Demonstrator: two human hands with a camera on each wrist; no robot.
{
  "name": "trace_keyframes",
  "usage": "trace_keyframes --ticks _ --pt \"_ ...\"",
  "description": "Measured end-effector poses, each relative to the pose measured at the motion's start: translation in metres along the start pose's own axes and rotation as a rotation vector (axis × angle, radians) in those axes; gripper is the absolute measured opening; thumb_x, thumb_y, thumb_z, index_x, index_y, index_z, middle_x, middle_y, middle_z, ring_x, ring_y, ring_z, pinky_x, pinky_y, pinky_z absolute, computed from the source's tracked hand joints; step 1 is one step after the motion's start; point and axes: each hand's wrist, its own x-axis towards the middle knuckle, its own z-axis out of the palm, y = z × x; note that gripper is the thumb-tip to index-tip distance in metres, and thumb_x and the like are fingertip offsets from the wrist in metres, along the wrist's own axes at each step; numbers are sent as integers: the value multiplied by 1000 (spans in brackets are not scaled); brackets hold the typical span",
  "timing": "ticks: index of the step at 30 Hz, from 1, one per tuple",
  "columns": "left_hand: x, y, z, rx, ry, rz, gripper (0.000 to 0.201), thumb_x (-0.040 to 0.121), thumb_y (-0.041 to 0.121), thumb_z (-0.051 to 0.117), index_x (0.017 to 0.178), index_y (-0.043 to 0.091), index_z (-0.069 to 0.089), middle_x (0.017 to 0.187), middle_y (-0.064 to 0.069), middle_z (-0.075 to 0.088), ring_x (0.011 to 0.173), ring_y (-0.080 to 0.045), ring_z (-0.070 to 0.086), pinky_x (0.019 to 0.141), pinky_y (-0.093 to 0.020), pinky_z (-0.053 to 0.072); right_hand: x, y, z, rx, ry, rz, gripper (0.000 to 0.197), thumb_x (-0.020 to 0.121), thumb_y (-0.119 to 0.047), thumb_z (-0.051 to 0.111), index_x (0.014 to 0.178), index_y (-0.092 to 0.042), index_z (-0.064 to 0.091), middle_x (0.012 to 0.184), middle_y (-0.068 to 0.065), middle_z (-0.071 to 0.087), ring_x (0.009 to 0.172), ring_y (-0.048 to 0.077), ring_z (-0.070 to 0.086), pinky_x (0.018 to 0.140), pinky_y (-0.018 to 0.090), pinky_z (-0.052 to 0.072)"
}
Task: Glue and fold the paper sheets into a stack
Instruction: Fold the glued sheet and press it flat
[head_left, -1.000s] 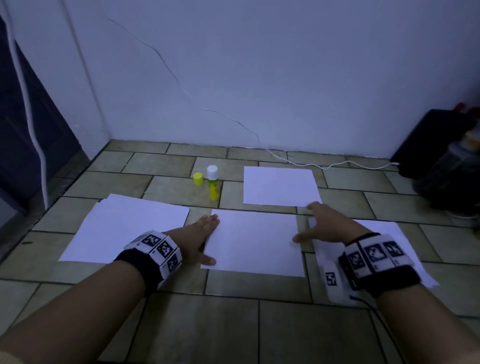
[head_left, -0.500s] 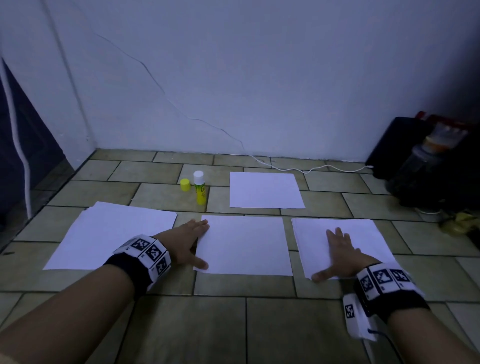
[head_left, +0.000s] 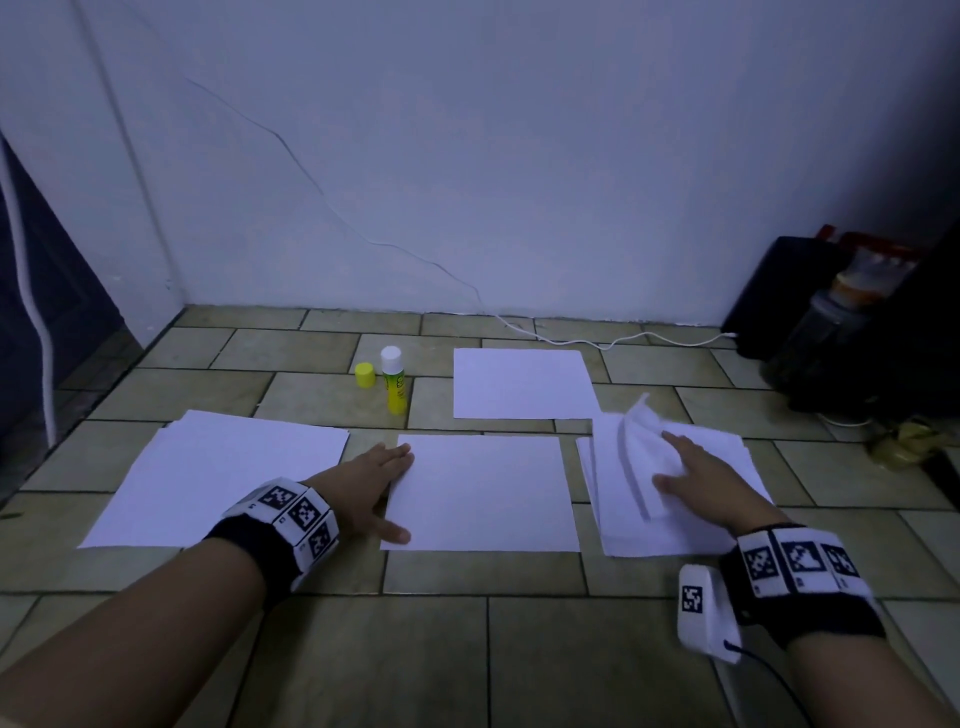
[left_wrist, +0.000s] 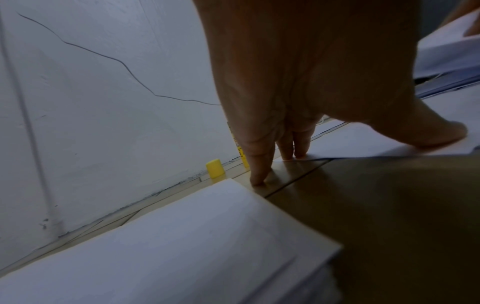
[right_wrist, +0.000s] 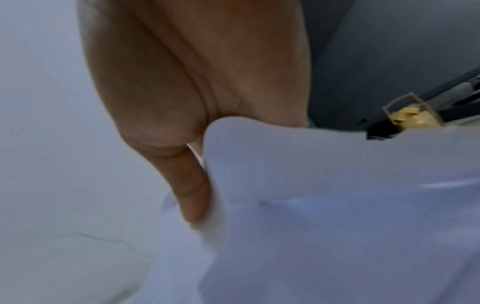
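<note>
Kneeling-height view down onto a tiled floor (head_left: 467, 649), with both forearms reaching forward. Nearest, each wrist wears a black band with black-and-white square markers.

The left hand (head_left: 363, 493) lies flat, fingers straight and together; its thumb and two fingertips press the left edge of the middle sheet (head_left: 483, 493) while the outer fingertip touches bare tile. This grip holds nothing.

The right hand (head_left: 701, 483) is over the right pile of paper (head_left: 623, 535). Its thumb and fingers pinch the top sheet (head_left: 641, 441), which is lifted and curled up off the pile; the sheet is blurred.

To the left of the left hand lies the left pile of paper (head_left: 218, 478), flat on the floor.

Further back stands an upright yellow glue stick (head_left: 393, 382) with its white top showing, and its yellow cap (head_left: 365, 374) just beside it on the left. To their right lies a smaller folded sheet (head_left: 524, 384).

Beyond, a white cable (head_left: 613, 343) runs along the base of a pale wall (head_left: 519, 156). Dark objects sit in the far right corner, too dim to identify.
</note>
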Motion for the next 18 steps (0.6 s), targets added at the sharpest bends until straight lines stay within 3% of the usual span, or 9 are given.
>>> trace_keyframes --ticks 4,12,15,18 --pt "0 -1 0 -10 -9 -3 107 83 55 65 154 17 -5 161 2 -11 149 -18 -8 119 -36 6 2 -24 -2 43 39 -12 62 97 -16 50 151 -16 21 155 8 27 140 25 30 105 28 27" --pt "-3 1 0 -24 -2 -7 107 83 55 65 154 17 -5 162 2 -10 149 -19 -9 121 -37 7 4 -21 16 -167 -139 75 49 99 -12 41 146 -12 31 151 9 35 137 24 35 106 25 28" --pt "-4 3 -2 -35 13 -3 107 82 54 66 154 16 -3 162 2 -9 149 -18 -4 120 -35 9 3 -13 9 -166 -24 89 46 98 -8 38 144 -12 36 146 11 43 130 27 42 97 25 33" --pt "-3 6 -4 -35 48 -7 109 78 53 71 154 13 3 161 0 -1 147 -18 11 119 -32 18 5 -4 4 -108 106 70 47 94 -2 37 138 -15 47 133 12 55 117 28 51 85 26 34"
